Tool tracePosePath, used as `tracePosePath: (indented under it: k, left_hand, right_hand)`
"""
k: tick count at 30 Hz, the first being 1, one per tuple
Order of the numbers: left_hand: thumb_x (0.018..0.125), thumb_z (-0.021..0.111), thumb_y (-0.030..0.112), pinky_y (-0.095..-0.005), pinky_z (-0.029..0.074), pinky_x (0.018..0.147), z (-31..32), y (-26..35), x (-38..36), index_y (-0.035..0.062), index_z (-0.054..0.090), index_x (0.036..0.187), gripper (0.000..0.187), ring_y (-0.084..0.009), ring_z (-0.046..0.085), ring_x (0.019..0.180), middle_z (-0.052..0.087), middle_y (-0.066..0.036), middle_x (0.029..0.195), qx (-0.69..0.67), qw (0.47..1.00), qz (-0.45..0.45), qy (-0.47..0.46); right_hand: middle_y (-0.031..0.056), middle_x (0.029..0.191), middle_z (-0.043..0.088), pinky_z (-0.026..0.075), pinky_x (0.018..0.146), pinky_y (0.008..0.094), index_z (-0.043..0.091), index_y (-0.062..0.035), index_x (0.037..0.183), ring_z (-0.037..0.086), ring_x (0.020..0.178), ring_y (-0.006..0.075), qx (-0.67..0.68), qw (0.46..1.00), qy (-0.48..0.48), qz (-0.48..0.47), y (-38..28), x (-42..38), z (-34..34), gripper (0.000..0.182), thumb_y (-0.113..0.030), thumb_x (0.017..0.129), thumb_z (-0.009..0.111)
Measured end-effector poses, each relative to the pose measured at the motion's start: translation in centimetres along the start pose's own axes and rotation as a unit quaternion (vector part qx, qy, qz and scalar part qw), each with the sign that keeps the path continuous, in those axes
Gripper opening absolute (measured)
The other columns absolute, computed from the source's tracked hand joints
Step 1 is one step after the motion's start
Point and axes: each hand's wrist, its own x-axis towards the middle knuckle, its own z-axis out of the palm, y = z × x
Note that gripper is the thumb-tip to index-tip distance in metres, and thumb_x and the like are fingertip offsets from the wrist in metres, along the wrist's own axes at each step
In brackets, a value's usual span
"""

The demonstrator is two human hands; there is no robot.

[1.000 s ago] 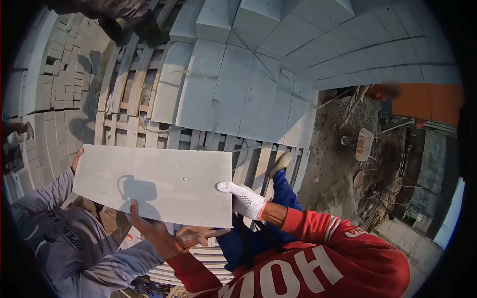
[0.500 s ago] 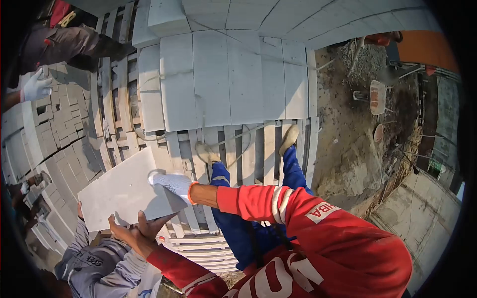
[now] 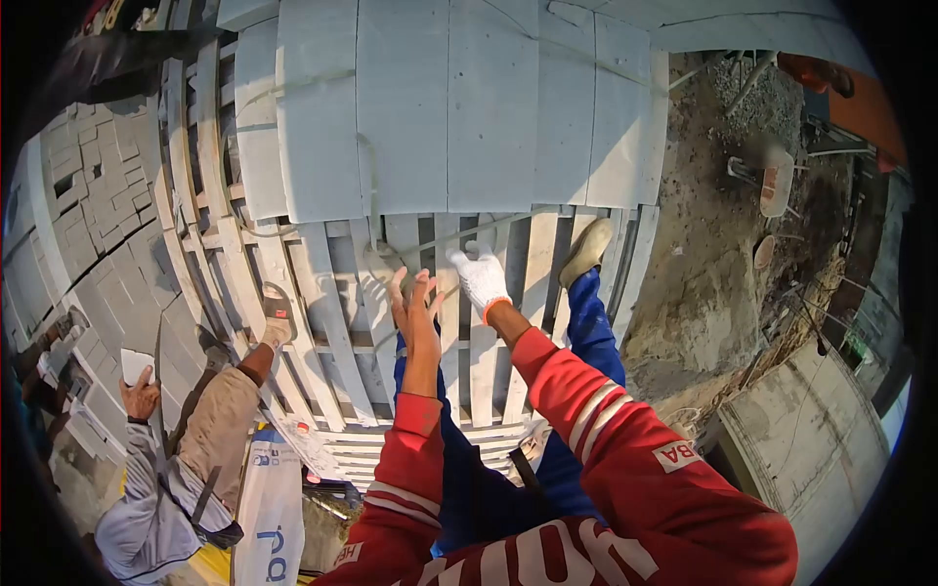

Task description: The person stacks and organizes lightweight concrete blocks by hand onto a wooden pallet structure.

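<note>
Head view: left hand (image 3: 418, 311) bare, fingers spread, holding nothing; right hand (image 3: 479, 278) gloved, fingertips hidden, can't tell if closed. Both over one pallet (image 3: 484, 371), just short of the blocks (image 3: 401, 117) on it, roughly six up front, edges unclear. Best: two shoes (image 3: 587, 252) squarely on slats, fingers clear of the strap (image 3: 369, 176).

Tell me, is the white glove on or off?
On: the white glove covers the right hand down to its orange cuff.
</note>
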Motion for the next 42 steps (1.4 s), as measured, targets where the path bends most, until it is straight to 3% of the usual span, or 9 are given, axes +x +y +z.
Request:
tracePosePath:
  k: [5, 11, 15, 17, 19, 21, 35, 38, 42]
  left_hand:
    - [0.086, 0.07, 0.028, -0.0466, 0.041, 0.103, 10.1, -9.6, 14.3, 0.0026, 0.013, 0.154, 0.092, -0.0334, 0.032, 0.139, 0.022, -0.017, 0.153, 0.075, 0.988, 0.106, 0.078]
    - [0.087, 0.066, 0.026, -0.0447, 0.042, 0.104, 15.9, -15.5, 15.3, -0.01, 0.017, 0.148, 0.086, -0.0411, 0.031, 0.137, 0.011, -0.023, 0.152, 0.427, 0.827, 0.263, 0.253]
    - [0.087, 0.066, 0.027, -0.0437, 0.044, 0.103, 15.8, -14.4, 16.6, -0.0085, 0.027, 0.144, 0.078, -0.0392, 0.038, 0.133, 0.025, -0.024, 0.145, 0.363, 0.841, 0.262, 0.304]
    - [0.088, 0.064, 0.029, -0.0423, 0.046, 0.101, 15.4, -12.9, 17.2, -0.0039, 0.037, 0.139, 0.067, -0.0343, 0.044, 0.129, 0.039, -0.019, 0.139, -0.021, 0.94, 0.138, 0.31]
    - [0.091, 0.061, 0.042, -0.0447, 0.044, 0.104, 13.1, -13.5, 19.6, 0.0041, 0.043, 0.139, 0.063, -0.0298, 0.045, 0.129, 0.048, -0.012, 0.136, -0.063, 0.958, 0.113, 0.257]
    - [0.095, 0.051, 0.053, -0.0476, 0.04, 0.107, 13.4, -13.4, 20.6, 0.01, 0.046, 0.138, 0.061, -0.0285, 0.045, 0.129, 0.046, -0.008, 0.142, -0.238, 0.964, 0.098, 0.062]
    - [0.093, 0.06, 0.04, -0.05, 0.032, 0.112, 21.6, -24.0, 11.9, 0.0099, 0.041, 0.142, 0.061, -0.0313, 0.04, 0.134, 0.046, -0.01, 0.139, -0.304, 0.949, -0.036, -0.08]
    - [0.088, 0.068, 0.033, -0.0494, 0.032, 0.113, 21.5, -25.6, 14.3, 0.0091, 0.041, 0.142, 0.065, -0.0293, 0.039, 0.134, 0.046, -0.009, 0.139, -0.351, 0.932, -0.005, -0.091]
    - [0.088, 0.068, 0.026, -0.0465, 0.034, 0.111, 20.4, -25.5, 13.9, 0.0066, 0.047, 0.138, 0.057, -0.0263, 0.047, 0.128, 0.052, -0.007, 0.135, -0.36, 0.931, -0.051, -0.027]
  right_hand:
    - [0.0282, 0.127, 0.056, 0.049, 0.094, 0.0434, 0.045, 0.0081, 0.134, 0.058, 0.114, 0.0404, -0.181, 0.957, 0.128, -0.185, 3.4, 14.7, -8.9, 0.087, -0.049, 0.075, 0.073]
    - [0.029, 0.137, 0.046, 0.047, 0.101, 0.0423, 0.03, 0.0065, 0.145, 0.051, 0.125, 0.0394, 0.023, 0.995, -0.056, -0.084, 2.3, 19.5, -9.5, 0.106, -0.046, 0.068, 0.08]
    - [0.0234, 0.137, 0.05, 0.047, 0.098, 0.0404, 0.028, 0.0041, 0.147, 0.052, 0.125, 0.0333, 0.107, 0.993, -0.035, -0.024, 5.9, 20.0, -8.8, 0.104, -0.044, 0.072, 0.082]
    - [0.021, 0.144, 0.042, 0.043, 0.103, 0.0449, 0.028, -0.0007, 0.149, 0.044, 0.132, 0.0329, 0.307, 0.943, -0.09, 0.097, 7.6, 19.4, -8.9, 0.102, -0.049, 0.075, 0.079]
    - [0.0167, 0.147, 0.038, 0.042, 0.104, 0.0495, 0.03, -0.0058, 0.149, 0.04, 0.133, 0.0328, 0.653, 0.678, -0.228, 0.248, 7.6, 19.5, -9.1, 0.094, -0.051, 0.08, 0.074]
    - [0.0122, 0.138, 0.047, 0.044, 0.103, 0.0458, 0.035, -0.0083, 0.146, 0.047, 0.126, 0.0303, 0.726, 0.62, -0.228, 0.19, 6.1, 20.4, -8.6, 0.081, -0.049, 0.084, 0.07]
    - [0.0212, 0.126, 0.053, 0.047, 0.099, 0.0401, 0.05, 0.0051, 0.128, 0.055, 0.116, 0.0299, 0.608, 0.775, -0.139, 0.095, 7.0, 21.5, -24.2, 0.07, -0.05, 0.087, 0.066]
    - [0.0191, 0.129, 0.053, 0.046, 0.093, 0.0396, 0.041, 0.0005, 0.142, 0.056, 0.114, 0.0298, 0.297, 0.941, -0.084, 0.138, 6.8, 22.3, -25.5, 0.089, -0.061, 0.082, 0.067]
    - [0.0178, 0.13, 0.054, 0.044, 0.097, 0.0326, 0.037, 0.0019, 0.145, 0.054, 0.12, 0.0247, 0.051, 0.994, -0.094, 0.032, 6.0, 23.4, -25.2, 0.091, -0.056, 0.083, 0.069]
